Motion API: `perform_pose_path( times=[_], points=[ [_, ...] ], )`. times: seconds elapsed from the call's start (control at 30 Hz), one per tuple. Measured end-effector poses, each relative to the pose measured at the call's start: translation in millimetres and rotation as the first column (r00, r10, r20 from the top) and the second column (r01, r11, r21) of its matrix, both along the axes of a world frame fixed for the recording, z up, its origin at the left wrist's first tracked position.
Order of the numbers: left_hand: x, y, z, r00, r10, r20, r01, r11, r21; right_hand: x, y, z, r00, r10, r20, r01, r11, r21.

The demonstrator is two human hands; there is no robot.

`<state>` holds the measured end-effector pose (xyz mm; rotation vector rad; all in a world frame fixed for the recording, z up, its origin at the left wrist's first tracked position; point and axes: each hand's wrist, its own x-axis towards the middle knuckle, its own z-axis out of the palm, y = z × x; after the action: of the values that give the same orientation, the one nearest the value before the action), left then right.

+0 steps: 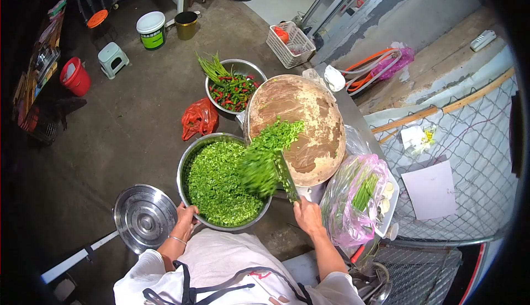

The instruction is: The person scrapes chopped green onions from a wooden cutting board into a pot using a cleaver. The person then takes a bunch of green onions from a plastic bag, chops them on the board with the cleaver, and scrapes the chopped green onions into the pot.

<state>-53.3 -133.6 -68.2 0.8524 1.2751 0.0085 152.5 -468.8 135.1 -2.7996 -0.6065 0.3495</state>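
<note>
My right hand [307,215] is closed round the handle of a cleaver [287,179], its blade against a heap of chopped greens [281,133] on a round wooden chopping block [309,98]. Part of the heap spills over the block's left edge, blurred by motion, above a large metal basin [180,180]. More finely chopped greens [218,178] nearly fill that basin. At its lower left side, my left hand [186,216] grips the rim; some fingers are hidden. A round metal lid [144,216] lies left of the basin.
Behind the basin stand a bowl [238,63] of red and green peppers and a red plastic bag [200,118]. A pink plastic bag [353,205] with green stalks sits right of the block. Farther off are a white basket [287,51], buckets [152,31] and a stool [112,56].
</note>
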Motion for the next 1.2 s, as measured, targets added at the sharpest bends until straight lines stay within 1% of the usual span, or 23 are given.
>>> perform_pose_path(
  times=[0.03,0.07,0.1,0.13,0.17,0.23,0.33,0.37,0.43,0.5,0.57,0.63,0.7,0.73,0.8,0.83,0.87,0.9,0.93,0.97,1.0,1.1,1.2],
  points=[
    [0,3,-2,1.000,-0.010,0.021,0.010,1.000,-0.003,7,-4,-1,0.999,0.014,0.031,-0.013,0.999,-0.032],
    [0,6,-7,0.999,-0.008,0.034,0.008,1.000,-0.002,20,-6,-2,0.994,-0.014,0.109,0.014,1.000,0.000],
    [-2,9,-14,0.999,-0.005,0.046,0.005,1.000,-0.001,43,-9,-7,0.977,-0.045,0.210,0.056,0.997,-0.049],
    [-1,11,-18,0.998,0.003,0.061,-0.003,1.000,0.001,72,-10,-9,0.964,-0.060,0.259,0.090,0.990,-0.106],
    [0,12,-17,0.998,0.008,0.061,-0.008,1.000,0.006,99,-3,-5,0.941,-0.108,0.319,0.132,0.990,-0.053],
    [1,12,-14,0.998,0.027,0.054,-0.028,0.999,0.017,157,-1,-17,0.927,-0.154,0.343,0.199,0.975,-0.101],
    [4,9,5,0.996,0.034,0.077,-0.037,0.999,0.039,209,7,-46,0.944,-0.082,0.321,0.159,0.963,-0.219],
    [4,7,3,0.998,0.011,0.069,-0.014,0.999,0.047,214,10,-53,0.946,-0.048,0.320,0.119,0.971,-0.208],
    [0,7,-5,0.998,-0.036,0.046,0.033,0.997,0.064,198,28,-36,0.963,0.070,0.260,-0.021,0.982,-0.189],
    [-3,4,-7,0.999,-0.005,0.042,0.002,0.997,0.074,175,35,-38,0.963,0.179,0.200,-0.154,0.979,-0.134],
    [-1,-2,1,0.998,0.005,0.057,-0.010,0.996,0.087,132,53,-18,0.965,0.210,0.157,-0.192,0.974,-0.121],
    [-2,-6,-4,0.997,0.032,0.068,-0.038,0.995,0.092,104,54,-25,0.958,0.270,0.094,-0.263,0.962,-0.078],
    [-7,-14,-8,0.997,0.042,0.071,-0.049,0.995,0.091,66,59,-20,0.916,0.381,0.123,-0.378,0.925,-0.049],
    [-9,-16,-9,0.997,0.043,0.071,-0.050,0.995,0.092,51,61,-28,0.895,0.418,0.154,-0.428,0.903,0.035],
    [-17,-22,-9,0.996,0.055,0.070,-0.060,0.995,0.079,25,67,-32,0.915,0.402,0.018,-0.398,0.898,0.186],
    [-22,-24,-8,0.995,0.069,0.072,-0.074,0.995,0.067,16,67,-40,0.923,0.385,-0.005,-0.373,0.898,0.235],
    [-28,-27,-8,0.993,0.090,0.071,-0.094,0.994,0.052,9,65,-51,0.938,0.275,-0.210,-0.181,0.908,0.378],
    [-37,-30,-8,0.994,0.098,0.058,-0.101,0.994,0.052,5,63,-64,0.889,0.180,-0.422,0.038,0.888,0.458],
    [-46,-36,-8,0.986,0.151,0.077,-0.153,0.988,0.024,2,59,-80,0.776,0.105,-0.622,0.264,0.842,0.471],
    [-54,-40,-10,0.973,0.208,0.097,-0.209,0.978,0.001,3,52,-100,0.789,0.153,-0.594,0.238,0.817,0.525],
    [-64,-45,-12,0.957,0.267,0.116,-0.266,0.964,-0.020,4,47,-119,0.766,0.147,-0.626,0.288,0.791,0.540],
    [-104,-66,-27,0.928,0.367,0.066,-0.365,0.930,-0.040,5,52,-156,0.715,0.169,-0.679,0.331,0.773,0.541],
    [-146,-83,-46,0.883,0.468,0.043,-0.466,0.883,-0.044,-2,77,-205,0.606,0.214,-0.766,0.399,0.751,0.525]
  ],
)
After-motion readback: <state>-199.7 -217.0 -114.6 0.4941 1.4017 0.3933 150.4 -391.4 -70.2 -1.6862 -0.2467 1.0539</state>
